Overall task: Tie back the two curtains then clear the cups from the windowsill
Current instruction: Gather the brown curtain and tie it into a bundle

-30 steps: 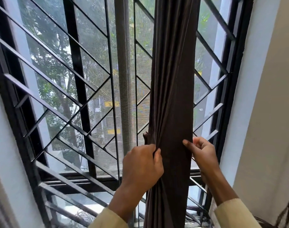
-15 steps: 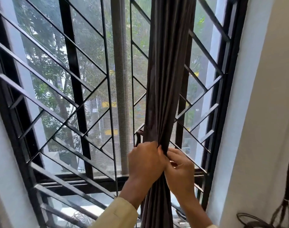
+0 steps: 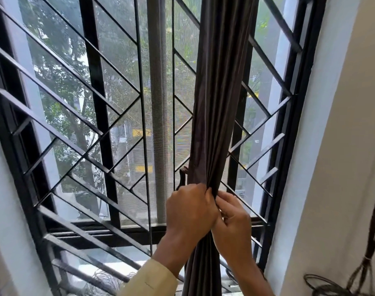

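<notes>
A dark brown curtain (image 3: 219,99) hangs gathered into a narrow bunch in front of the window, right of centre. My left hand (image 3: 189,210) is closed around the bunch from the left at about waist height of the window. My right hand (image 3: 233,218) presses against the bunch from the right, fingers pinching its folds right beside the left hand. A small dark hook or strap end (image 3: 183,175) shows just left of the curtain above my left hand. No cups and no second curtain are in view.
A black metal grille (image 3: 92,124) with diagonal bars covers the window, with mesh screen and trees behind it. A white wall (image 3: 336,146) stands on the right, with dark cables (image 3: 366,263) hanging at its lower right. The windowsill is mostly hidden below.
My right hand has come in from the right edge of the curtain and closed on the bunch beside my left hand. The curtain is now gathered narrower.
</notes>
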